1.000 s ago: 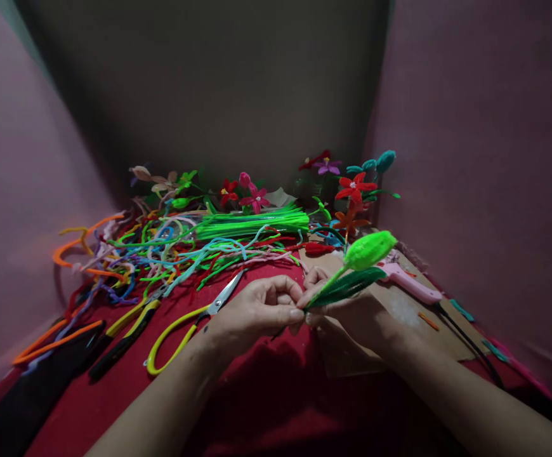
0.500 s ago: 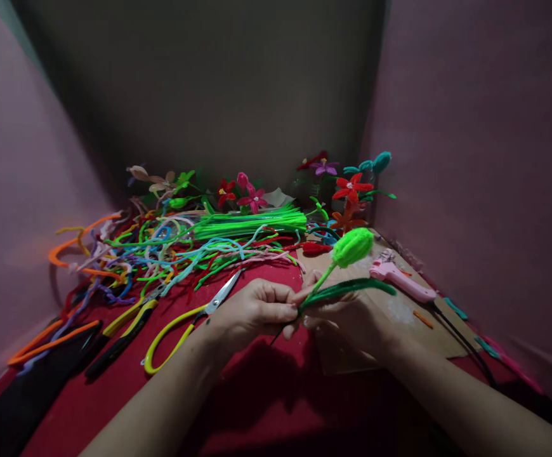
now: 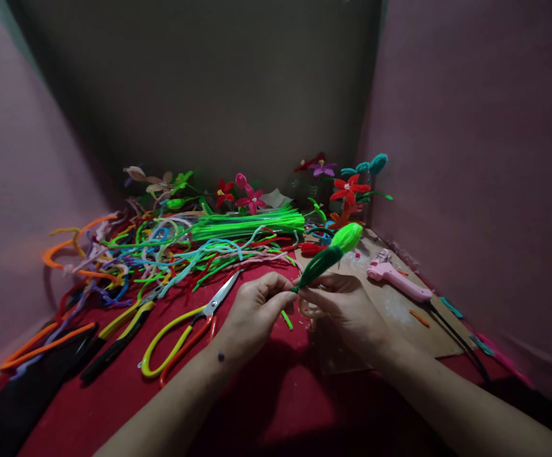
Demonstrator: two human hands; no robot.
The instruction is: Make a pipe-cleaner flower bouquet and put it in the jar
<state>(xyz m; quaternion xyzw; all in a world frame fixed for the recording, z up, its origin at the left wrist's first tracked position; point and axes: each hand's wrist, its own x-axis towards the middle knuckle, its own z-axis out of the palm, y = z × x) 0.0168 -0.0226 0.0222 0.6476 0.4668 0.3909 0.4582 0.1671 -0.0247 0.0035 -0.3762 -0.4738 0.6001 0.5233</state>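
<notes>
A pipe-cleaner flower with a bright green bud [image 3: 347, 237] tilts up and to the right between my hands. Its dark green pipe-cleaner leaf [image 3: 322, 265] lies along the stem, up against the base of the bud. Finger and thumb of my left hand [image 3: 259, 311] pinch the lower end of the stem and leaf. My right hand [image 3: 352, 312] is closed on the same spot from the other side, its fingertips almost meeting the left ones. Below the fingers a short bright green stem end [image 3: 287, 319] sticks out.
Scissors [image 3: 214, 303] and pliers [image 3: 126, 327] lie to the left on the red cloth [image 3: 266, 412]. A pink glue gun [image 3: 400, 279] rests on a cardboard sheet [image 3: 397, 330] at right. Behind are loose pipe cleaners [image 3: 209, 257], a green bundle [image 3: 252, 224] and several finished flowers [image 3: 349, 188].
The dark green leaf, which stuck out to the right apart from the stem, now stands against the stem and bud. Both hands have shifted their pinch at the stem's lower end.
</notes>
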